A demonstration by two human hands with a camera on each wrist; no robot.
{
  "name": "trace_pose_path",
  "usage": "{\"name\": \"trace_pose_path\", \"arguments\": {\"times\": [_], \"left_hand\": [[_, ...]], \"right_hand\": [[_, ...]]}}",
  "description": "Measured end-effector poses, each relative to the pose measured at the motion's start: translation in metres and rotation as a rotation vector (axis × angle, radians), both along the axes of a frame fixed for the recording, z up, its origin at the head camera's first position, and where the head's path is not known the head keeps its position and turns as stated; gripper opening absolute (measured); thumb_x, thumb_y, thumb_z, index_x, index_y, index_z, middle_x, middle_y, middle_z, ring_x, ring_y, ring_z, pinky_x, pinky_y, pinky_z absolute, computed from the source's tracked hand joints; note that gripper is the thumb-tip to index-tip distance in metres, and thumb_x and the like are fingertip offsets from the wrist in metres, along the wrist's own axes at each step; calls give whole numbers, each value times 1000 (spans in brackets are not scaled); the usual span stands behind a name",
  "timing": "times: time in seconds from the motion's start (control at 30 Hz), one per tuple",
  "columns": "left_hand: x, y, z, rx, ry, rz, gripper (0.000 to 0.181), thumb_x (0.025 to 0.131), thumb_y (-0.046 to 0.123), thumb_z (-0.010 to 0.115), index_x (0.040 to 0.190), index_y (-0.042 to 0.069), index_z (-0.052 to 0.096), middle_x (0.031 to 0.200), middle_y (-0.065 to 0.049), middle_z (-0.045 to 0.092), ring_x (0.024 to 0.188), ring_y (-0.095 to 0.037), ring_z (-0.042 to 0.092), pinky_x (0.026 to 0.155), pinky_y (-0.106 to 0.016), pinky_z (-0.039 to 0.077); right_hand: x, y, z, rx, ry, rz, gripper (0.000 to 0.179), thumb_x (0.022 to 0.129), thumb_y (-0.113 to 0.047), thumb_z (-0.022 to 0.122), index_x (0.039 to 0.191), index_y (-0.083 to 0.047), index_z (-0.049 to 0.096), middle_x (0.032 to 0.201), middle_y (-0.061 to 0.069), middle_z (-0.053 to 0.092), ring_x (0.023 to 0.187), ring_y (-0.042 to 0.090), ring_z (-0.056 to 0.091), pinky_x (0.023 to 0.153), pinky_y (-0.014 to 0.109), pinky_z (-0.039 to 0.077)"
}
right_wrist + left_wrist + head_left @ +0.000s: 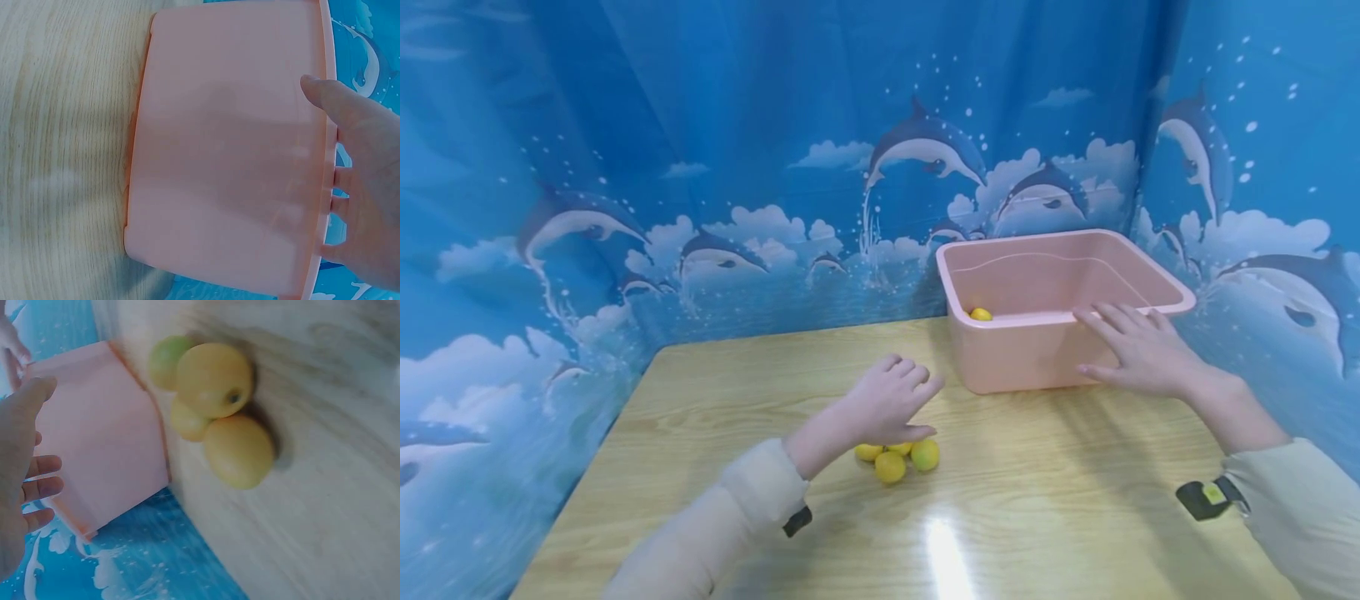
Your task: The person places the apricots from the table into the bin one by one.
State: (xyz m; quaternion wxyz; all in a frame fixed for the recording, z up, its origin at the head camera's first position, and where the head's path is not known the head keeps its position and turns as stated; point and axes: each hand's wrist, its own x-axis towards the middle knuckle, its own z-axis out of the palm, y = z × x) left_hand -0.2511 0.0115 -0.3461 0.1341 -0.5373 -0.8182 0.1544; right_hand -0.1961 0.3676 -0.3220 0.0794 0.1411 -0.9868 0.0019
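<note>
My left hand [891, 402] hovers above a small cluster of lemon-like yellow fruits [890, 467], its fingers loosely bent and nothing in its grasp. One fruit in the group has a greenish tint [167, 362]; the left wrist view shows them huddled together on the tabletop. At the near rim of a pink plastic bin [1026, 354] is my right hand [1138, 350], fingers extended and spread. In the right wrist view its thumb [319, 90] overlaps the rim from the outer side, while the other fingers lie beyond the rim. Inside the bin's left end another yellow fruit [981, 314] shows.
The bin stands at the back right of a wood-grain table [737, 392], close to a blue dolphin-print curtain [760, 125] that encloses the back and sides. A light reflection [947, 558] gleams near the table's front.
</note>
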Motion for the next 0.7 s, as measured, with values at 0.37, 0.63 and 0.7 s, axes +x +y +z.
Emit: {"name": "trace_pose_path", "arguments": {"times": [0.37,0.63,0.7], "left_hand": [[7,-8,-33,-74,24,-27,64,87,62,44,129,14,49,109,0,57,101,-18,51,93,-38,38],[6,-10,-57,-29,16,-63,57,87,60,46,120,15,53,102,1,56,96,-17,51,92,-36,39],[7,-9,-61,-32,7,-70,58,86,62,45,120,15,53,102,1,56,96,-17,51,91,-36,39]], "right_hand": [[0,0,-1,-1,2,-7,80,85,-49,60,144,-7,25,142,28,26,129,46,22,97,67,12],[-1,1,-1,8,10,-2,80,85,-48,60,144,-7,25,142,28,26,128,46,23,96,67,13],[-1,1,-1,7,8,1,80,85,-46,61,144,-7,25,142,28,26,128,47,23,96,67,13]]}}
